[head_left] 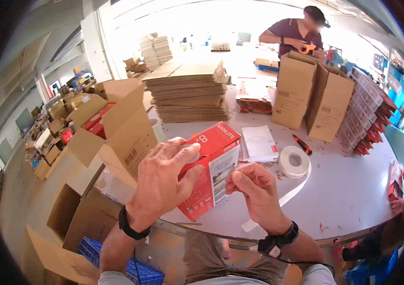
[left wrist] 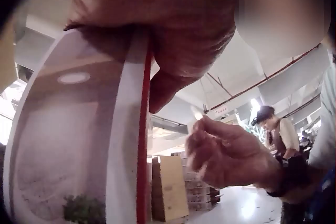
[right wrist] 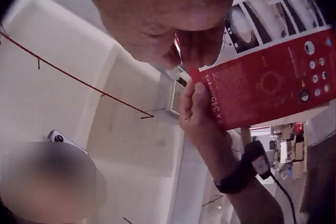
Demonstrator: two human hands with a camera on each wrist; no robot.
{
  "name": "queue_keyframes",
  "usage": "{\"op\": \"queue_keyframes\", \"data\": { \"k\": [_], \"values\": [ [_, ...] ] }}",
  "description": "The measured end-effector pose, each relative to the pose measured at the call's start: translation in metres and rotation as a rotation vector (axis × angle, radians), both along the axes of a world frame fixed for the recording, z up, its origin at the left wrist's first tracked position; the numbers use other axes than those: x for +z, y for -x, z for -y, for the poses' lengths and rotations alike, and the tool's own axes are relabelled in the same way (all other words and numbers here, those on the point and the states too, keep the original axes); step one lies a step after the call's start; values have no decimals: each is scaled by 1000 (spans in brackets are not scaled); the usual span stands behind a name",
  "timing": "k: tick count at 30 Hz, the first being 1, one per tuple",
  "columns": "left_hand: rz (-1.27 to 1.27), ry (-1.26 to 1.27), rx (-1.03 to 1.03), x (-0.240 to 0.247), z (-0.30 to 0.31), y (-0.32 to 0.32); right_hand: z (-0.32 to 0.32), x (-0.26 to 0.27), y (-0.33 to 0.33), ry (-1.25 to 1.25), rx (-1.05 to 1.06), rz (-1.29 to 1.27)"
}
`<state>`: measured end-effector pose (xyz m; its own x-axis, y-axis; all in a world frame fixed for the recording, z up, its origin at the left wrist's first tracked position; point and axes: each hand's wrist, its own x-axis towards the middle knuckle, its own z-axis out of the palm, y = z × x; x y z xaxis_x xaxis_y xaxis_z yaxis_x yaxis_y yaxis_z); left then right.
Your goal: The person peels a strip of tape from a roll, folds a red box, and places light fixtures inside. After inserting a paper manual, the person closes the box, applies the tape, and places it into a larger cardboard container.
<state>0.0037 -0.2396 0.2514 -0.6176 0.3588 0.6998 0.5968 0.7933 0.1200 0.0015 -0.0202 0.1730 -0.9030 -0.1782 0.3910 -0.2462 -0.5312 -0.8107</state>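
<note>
My left hand (head_left: pixel 164 173) grips a red and white printed carton (head_left: pixel 204 192) marked KANLITE from its near left side, fingers over the top and thumb on the red face. The carton is tilted, above the table's near edge. Its picture side (left wrist: pixel 68 129) fills the left of the left wrist view. Close beside that side, my right hand (head_left: pixel 256 192) has thumb and forefinger pinched on a small whitish, translucent piece (left wrist: pixel 197 112). What exactly this piece is I cannot tell. The red face (right wrist: pixel 268 82) with its small icons shows in the right wrist view.
On the table (head_left: pixel 344 190) lie a white tape roll (head_left: pixel 293 161), a cutter knife (head_left: pixel 302 144) and leaflets (head_left: pixel 259 142). Flat cardboard (head_left: pixel 187 95) is stacked behind. An open box (head_left: pixel 128 133) stands left. Tall cartons (head_left: pixel 294 90) stand near another person (head_left: pixel 297 35).
</note>
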Motion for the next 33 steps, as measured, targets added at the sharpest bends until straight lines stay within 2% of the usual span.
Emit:
{"op": "queue_keyframes", "data": {
  "k": [3,6,12,19,33],
  "values": [
    [25,-20,9,-18,-20,6,0,-6,0,44,-42,59],
    [32,-44,-28,-13,-29,4,-1,-17,5,69,-50,113],
    [38,-75,-14,-19,-25,8,13,-10,5,159,10,168],
    [-3,-197,-32,-24,-28,8,27,2,11,170,-48,210],
    [-81,-6,-87,-25,-21,6,27,8,12,129,-36,260]
  ]
}}
